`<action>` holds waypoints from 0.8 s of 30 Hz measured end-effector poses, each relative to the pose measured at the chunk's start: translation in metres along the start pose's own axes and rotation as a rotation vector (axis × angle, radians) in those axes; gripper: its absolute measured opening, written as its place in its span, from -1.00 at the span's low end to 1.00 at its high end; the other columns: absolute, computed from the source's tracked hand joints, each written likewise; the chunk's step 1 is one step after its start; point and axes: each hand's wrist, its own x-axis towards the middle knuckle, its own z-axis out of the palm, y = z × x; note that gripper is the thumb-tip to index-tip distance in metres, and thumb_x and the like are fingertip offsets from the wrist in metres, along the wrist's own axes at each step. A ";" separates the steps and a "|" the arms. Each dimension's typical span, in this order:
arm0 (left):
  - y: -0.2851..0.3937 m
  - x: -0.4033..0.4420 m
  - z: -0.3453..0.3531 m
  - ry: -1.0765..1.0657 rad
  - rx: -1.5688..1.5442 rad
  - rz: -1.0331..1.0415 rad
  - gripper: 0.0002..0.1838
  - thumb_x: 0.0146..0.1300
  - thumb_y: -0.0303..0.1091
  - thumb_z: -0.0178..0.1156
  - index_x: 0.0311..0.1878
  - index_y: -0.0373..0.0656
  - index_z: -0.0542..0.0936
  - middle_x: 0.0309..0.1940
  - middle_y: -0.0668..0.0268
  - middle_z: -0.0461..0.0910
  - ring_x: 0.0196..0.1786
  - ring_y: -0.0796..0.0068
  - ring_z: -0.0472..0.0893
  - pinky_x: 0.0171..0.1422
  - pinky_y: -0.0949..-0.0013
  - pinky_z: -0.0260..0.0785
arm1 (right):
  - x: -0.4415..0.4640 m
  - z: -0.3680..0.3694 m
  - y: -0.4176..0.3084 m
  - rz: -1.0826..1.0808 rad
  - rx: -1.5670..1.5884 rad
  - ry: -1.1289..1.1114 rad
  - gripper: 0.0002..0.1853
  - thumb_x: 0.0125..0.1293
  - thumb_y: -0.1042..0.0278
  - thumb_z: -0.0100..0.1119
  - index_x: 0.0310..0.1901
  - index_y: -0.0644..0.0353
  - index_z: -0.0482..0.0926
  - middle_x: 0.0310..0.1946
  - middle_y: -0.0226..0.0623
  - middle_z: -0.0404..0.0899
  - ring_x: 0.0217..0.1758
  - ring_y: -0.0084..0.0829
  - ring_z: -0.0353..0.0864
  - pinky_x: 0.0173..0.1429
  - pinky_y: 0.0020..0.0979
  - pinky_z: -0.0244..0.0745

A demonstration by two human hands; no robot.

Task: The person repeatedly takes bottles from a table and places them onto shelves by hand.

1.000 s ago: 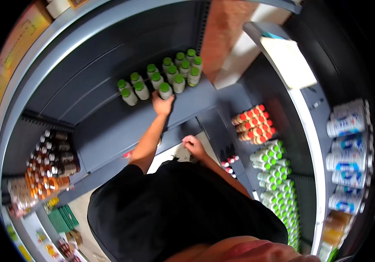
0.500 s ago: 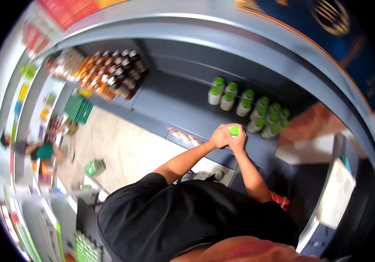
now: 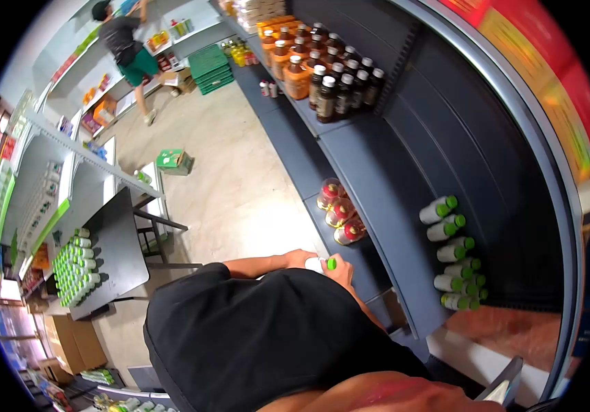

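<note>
A white bottle with a green cap (image 3: 315, 264) lies tilted between my hands, close in front of my chest. My left hand (image 3: 298, 259) is closed at its white end. Around the capped end, my right hand (image 3: 340, 272) is wrapped; some of its fingers are hidden. To the right, several similar white bottles with green caps (image 3: 451, 253) stand in rows on the dark grey shelf (image 3: 370, 185). Below that shelf's edge, three round clear packs with red tops (image 3: 339, 211) sit on a lower level.
Dark bottles with white caps (image 3: 326, 99) and orange bottles (image 3: 296, 79) fill the shelf's far end. A black table (image 3: 120, 240) at left carries many green-capped bottles (image 3: 78, 268). A green box (image 3: 174, 161) and stacked green crates (image 3: 209, 69) stand on the floor. Another person (image 3: 125, 51) reaches toward far shelves.
My view has turned left. Both hands have drawn back from over the shelf toward my body with the bottle, which now lies tilted on its side. The other person now stands with an arm raised.
</note>
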 end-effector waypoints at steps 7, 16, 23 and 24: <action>-0.063 -0.062 -0.085 0.105 0.194 -0.233 -0.31 -0.15 0.04 0.43 0.14 0.10 0.54 -0.09 0.08 0.66 0.02 0.00 0.62 0.14 0.10 0.43 | 0.078 0.108 -0.033 0.032 0.255 -0.354 -0.68 0.35 0.10 0.20 -0.24 0.23 0.47 -0.52 -0.15 0.60 -0.56 -0.31 0.61 -0.44 -0.28 0.46; -0.209 -0.170 -0.090 0.284 -0.195 -0.426 -0.12 -0.25 0.00 0.49 0.27 0.07 0.45 0.13 0.14 0.57 0.20 0.12 0.52 0.24 0.19 0.37 | 0.151 0.250 -0.100 0.113 0.229 -0.974 -0.56 0.28 -0.09 0.28 -0.23 0.21 0.53 -0.54 -0.36 0.55 -0.57 -0.61 0.42 -0.50 -0.55 0.25; -0.267 -0.199 -0.075 0.554 -0.497 -0.375 -0.21 -0.19 -0.07 0.50 0.22 0.02 0.49 0.00 0.20 0.63 0.06 0.29 0.59 0.16 0.26 0.41 | 0.219 0.327 -0.144 0.220 0.049 -1.400 -0.50 0.25 -0.11 0.31 -0.16 0.24 0.50 -0.52 -0.35 0.59 -0.53 -0.57 0.53 -0.46 -0.54 0.39; -0.282 -0.203 -0.076 0.610 -0.560 -0.363 -0.21 -0.19 -0.08 0.50 0.21 0.01 0.49 -0.01 0.19 0.63 0.04 0.29 0.60 0.15 0.26 0.42 | 0.232 0.351 -0.143 0.192 0.015 -1.479 -0.53 0.27 -0.09 0.29 -0.20 0.25 0.54 -0.51 -0.32 0.62 -0.51 -0.55 0.56 -0.43 -0.53 0.43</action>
